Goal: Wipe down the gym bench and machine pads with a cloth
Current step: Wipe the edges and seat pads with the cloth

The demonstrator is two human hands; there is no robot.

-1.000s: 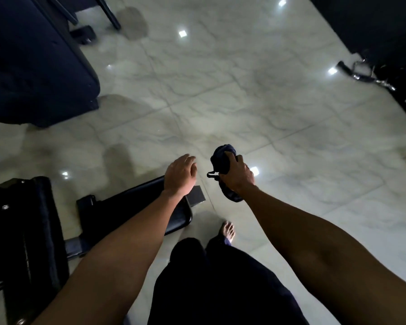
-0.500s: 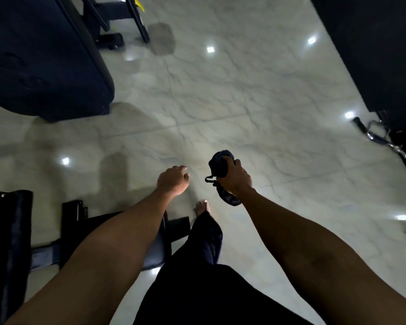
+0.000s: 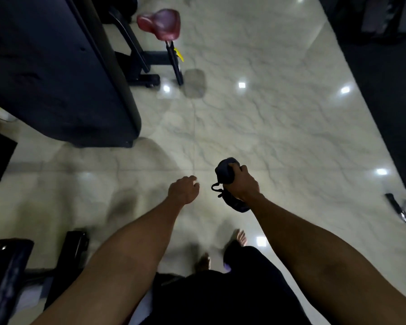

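Observation:
My right hand [image 3: 243, 184] is shut on a dark bunched cloth [image 3: 225, 172], held out over the pale marble floor; a loop and a tail of the cloth hang below my wrist. My left hand [image 3: 184, 188] hovers just left of it, fingers curled in, holding nothing. A large dark padded bench [image 3: 52, 66] fills the upper left. A low black pad [image 3: 7, 275] lies at the bottom left behind my left arm. A red saddle seat [image 3: 161, 22] on a black post stands at the top.
A black machine frame with feet [image 3: 145, 78] stands under the red seat. Dark matting [image 3: 389, 95] runs along the right side, with a metal handle [image 3: 399, 209] lying at its edge. My bare feet [image 3: 240, 238] are on the glossy tiles below my hands.
The view has moved forward and tilted up: the low black pad slid back to the bottom left and the red seat came into view. Both hands kept their pose; the cloth stays in my right hand.

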